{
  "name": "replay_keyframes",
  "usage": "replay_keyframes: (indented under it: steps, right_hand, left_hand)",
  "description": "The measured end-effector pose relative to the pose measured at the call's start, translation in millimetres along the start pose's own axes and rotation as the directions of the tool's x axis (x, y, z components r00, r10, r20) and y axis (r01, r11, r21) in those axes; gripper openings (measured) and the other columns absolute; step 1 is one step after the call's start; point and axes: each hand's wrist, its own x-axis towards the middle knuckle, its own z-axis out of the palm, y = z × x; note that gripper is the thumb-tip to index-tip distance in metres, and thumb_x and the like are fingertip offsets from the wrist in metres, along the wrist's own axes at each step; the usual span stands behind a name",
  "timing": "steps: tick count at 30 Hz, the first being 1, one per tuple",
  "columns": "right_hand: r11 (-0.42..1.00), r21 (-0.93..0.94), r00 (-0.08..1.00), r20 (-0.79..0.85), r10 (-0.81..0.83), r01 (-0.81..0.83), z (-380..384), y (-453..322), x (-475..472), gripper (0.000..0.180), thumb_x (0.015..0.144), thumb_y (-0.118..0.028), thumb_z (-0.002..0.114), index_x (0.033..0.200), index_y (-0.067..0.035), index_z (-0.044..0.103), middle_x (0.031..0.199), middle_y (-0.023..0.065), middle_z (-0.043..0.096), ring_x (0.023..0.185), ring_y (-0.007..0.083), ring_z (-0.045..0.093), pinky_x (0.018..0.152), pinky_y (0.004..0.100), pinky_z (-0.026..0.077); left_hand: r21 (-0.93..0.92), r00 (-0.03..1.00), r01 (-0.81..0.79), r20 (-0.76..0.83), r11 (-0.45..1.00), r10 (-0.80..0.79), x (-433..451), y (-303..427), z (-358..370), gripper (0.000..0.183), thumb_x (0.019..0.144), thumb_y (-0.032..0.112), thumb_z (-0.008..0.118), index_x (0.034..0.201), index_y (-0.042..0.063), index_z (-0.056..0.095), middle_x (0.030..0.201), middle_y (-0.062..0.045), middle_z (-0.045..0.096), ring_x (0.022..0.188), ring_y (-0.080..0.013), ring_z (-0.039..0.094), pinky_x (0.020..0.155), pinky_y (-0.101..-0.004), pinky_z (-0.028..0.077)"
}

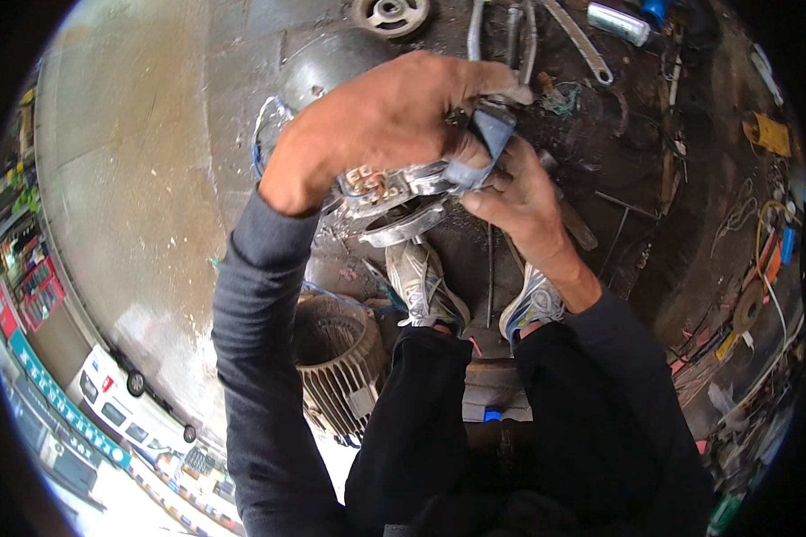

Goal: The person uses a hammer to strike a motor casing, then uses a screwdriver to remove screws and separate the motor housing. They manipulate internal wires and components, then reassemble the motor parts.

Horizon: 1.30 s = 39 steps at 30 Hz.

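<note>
Both hands meet around a dark blue-grey, box-like cover (498, 131). My left hand (389, 114) reaches over it from above, slightly blurred, fingers bent around its upper and left edges. From the right, my right hand (520, 198) pinches its lower edge between thumb and fingers. Just below and left of the cover is a metal terminal block with wires (371, 182), part of a motor assembly. Under it a round metal flange (406, 228) stands tilted above one shoe. My left hand hides much of the assembly.
A finned motor housing (342, 369) stands by my left leg. Beyond my hands lie a domed metal part (332, 64), a handwheel (391, 15), a wrench (577, 40) and a spray can (618, 24). A T-handle tool (623, 218) and a long rod (489, 275) lie on the dirty floor.
</note>
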Motion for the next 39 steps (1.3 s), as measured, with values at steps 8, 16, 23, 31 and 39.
replay_keyframes:
  steps: [8, 16, 23, 31, 39]
  right_hand:
    - [0.988, -0.119, 0.993, -0.087, 0.084, -0.094, 13.9, -18.0, 7.4, 0.067, 0.093, -0.033, 0.081, 0.140, 0.001, 0.049, 0.118, 0.0096, 0.064, 0.102, 0.0168, 0.065, 0.086, 0.0326, 0.055]
    - [0.948, -0.226, 0.972, -0.120, 0.202, -0.225, 16.7, -34.0, 13.0, 0.066, 0.092, -0.054, 0.074, 0.127, 0.001, 0.063, 0.104, 0.0078, 0.064, 0.081, 0.0141, 0.064, 0.068, 0.0297, 0.056]
    - [0.864, -0.479, 0.981, -0.178, 0.077, -0.154, 18.2, -25.9, 9.8, 0.083, 0.088, -0.069, 0.076, 0.109, 0.011, 0.069, 0.086, 0.0094, 0.068, 0.073, 0.0137, 0.067, 0.059, 0.0261, 0.054]
    - [0.716, -0.543, 0.894, -0.347, 0.284, -0.438, -68.3, -8.3, -52.3, 0.037, 0.105, -0.033, 0.065, 0.114, 0.002, 0.065, 0.088, 0.0065, 0.067, 0.071, 0.0125, 0.062, 0.065, 0.0316, 0.051]
    - [0.638, -0.551, 0.778, -0.616, 0.125, -0.538, -188.2, 19.5, -122.4, 0.011, 0.100, -0.011, 0.065, 0.106, -0.001, 0.067, 0.087, 0.0022, 0.066, 0.075, 0.0099, 0.060, 0.069, 0.0280, 0.049]
  left_hand:
    - [-0.181, 0.989, 0.097, -0.097, 0.979, -0.116, -9.6, -30.4, -4.4, 0.053, 0.086, 0.023, 0.086, 0.133, 0.007, 0.070, 0.123, -0.009, 0.075, 0.117, -0.0225, 0.070, 0.102, -0.0380, 0.057]
    - [-0.005, 0.682, 0.333, -0.689, 0.943, -0.245, -99.0, -22.6, 28.9, 0.035, 0.090, 0.015, 0.083, 0.123, 0.006, 0.074, 0.118, -0.013, 0.078, 0.108, -0.0248, 0.075, 0.094, -0.0363, 0.060]
    - [0.176, 0.637, 0.416, -0.757, 0.892, -0.148, -154.1, -16.3, 95.2, 0.037, 0.085, 0.002, 0.081, 0.120, 0.004, 0.071, 0.124, -0.016, 0.072, 0.125, -0.0354, 0.066, 0.103, -0.0455, 0.056]
    - [0.043, 0.487, 0.399, -0.857, 0.916, -0.172, -172.8, -7.2, 115.4, 0.013, 0.094, 0.011, 0.081, 0.096, 0.000, 0.075, 0.089, -0.010, 0.075, 0.092, -0.0239, 0.073, 0.101, -0.0421, 0.055]
    - [0.054, 0.460, 0.435, -0.872, 0.899, -0.170, -180.6, 8.1, 162.9, 0.017, 0.093, -0.006, 0.073, 0.110, -0.001, 0.070, 0.093, -0.009, 0.073, 0.087, -0.0147, 0.068, 0.080, -0.0282, 0.055]
